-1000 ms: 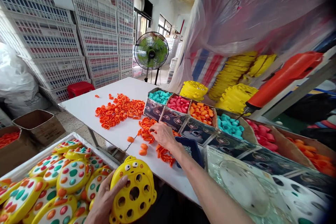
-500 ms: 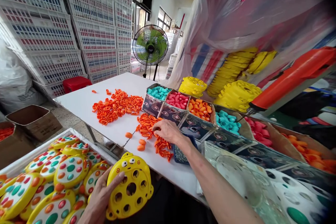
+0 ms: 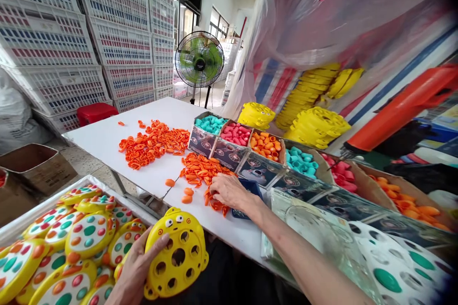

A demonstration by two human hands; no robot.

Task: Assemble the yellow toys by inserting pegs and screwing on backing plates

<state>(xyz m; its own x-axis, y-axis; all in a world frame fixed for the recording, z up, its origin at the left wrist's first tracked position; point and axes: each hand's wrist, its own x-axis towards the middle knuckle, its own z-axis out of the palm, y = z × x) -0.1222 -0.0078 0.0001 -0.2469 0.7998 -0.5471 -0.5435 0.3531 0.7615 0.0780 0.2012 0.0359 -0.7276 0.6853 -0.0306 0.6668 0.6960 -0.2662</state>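
Note:
My left hand (image 3: 141,259) grips the left edge of a yellow plastic shell (image 3: 178,252) with round holes and a face with two eyes at its top. My right hand (image 3: 229,193) reaches into the nearer pile of orange pieces (image 3: 196,169) on the white table, fingers bent down; whether a piece is between the fingertips is hidden. A dark blue tray (image 3: 246,200) of small parts lies partly behind my right wrist. Loose orange caps (image 3: 187,195) lie left of the pile.
A larger orange pile (image 3: 153,143) lies further back. Boxes of teal (image 3: 211,124), pink and orange pieces line the right side. A crate of spotted yellow toys (image 3: 89,231) stands at the left. A red-orange power tool (image 3: 400,109) hangs at the right, a fan (image 3: 199,62) behind.
My right hand has moved slightly nearer and lower over the orange pile. My left hand still holds the yellow shell. The view has shifted a little to the right.

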